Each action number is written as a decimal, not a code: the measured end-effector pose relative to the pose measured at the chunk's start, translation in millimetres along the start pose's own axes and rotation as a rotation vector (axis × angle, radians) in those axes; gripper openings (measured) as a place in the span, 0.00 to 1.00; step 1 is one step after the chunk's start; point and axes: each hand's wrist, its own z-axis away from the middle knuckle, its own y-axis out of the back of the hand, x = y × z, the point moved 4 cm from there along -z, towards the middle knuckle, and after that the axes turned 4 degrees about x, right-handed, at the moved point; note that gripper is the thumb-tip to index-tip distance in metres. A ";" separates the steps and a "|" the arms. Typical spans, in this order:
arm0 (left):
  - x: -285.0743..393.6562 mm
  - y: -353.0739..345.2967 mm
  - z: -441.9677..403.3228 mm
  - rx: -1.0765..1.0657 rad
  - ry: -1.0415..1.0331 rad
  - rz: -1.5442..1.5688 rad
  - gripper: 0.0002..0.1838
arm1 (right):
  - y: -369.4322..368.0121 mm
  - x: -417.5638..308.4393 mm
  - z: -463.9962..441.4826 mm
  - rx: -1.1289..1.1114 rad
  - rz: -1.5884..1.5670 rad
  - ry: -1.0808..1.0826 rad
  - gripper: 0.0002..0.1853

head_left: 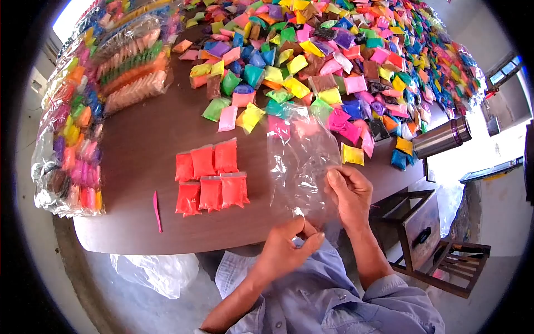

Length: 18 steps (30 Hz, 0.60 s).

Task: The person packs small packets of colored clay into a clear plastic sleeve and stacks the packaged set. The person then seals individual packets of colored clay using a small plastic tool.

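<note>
Clear plastic makes up the bag [303, 161], held upright at the near side of the surface [133, 150], just right of the red packets [210, 192]. The left hand [289, 245] pinches its lower end, thumb close to the bent fingers. The right hand [349, 195] grips its right edge between thumb and fingers, the rest curled in. So the bag hangs above and between the fingers, its upper part in front of the loose coloured packets [295, 67], whose colours show through (glare makes its mouth hard to find).

Those loose packets heap across the far side and crowd close behind the bag. The red ones sit in two rows, nearest the left hand, with a pink stick [157, 211] further left. Bagged bundles [133, 69] line the left end, their outer parts fading into blur. A metal flask [442, 137] lies tilted at the right, against the heap's edge; below it stands a wooden stool [423, 231], partly covered by the surface. Crumpled plastic [158, 273] lies under the near edge, its top hidden. The left fingertips are partly masked by the hand, and the lens's black rim cuts off the corners.
</note>
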 end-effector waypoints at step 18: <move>-11.1 -1.2 -35.7 0.219 -0.040 -0.205 0.08 | 20.4 6.2 9.3 -0.030 0.330 0.273 0.21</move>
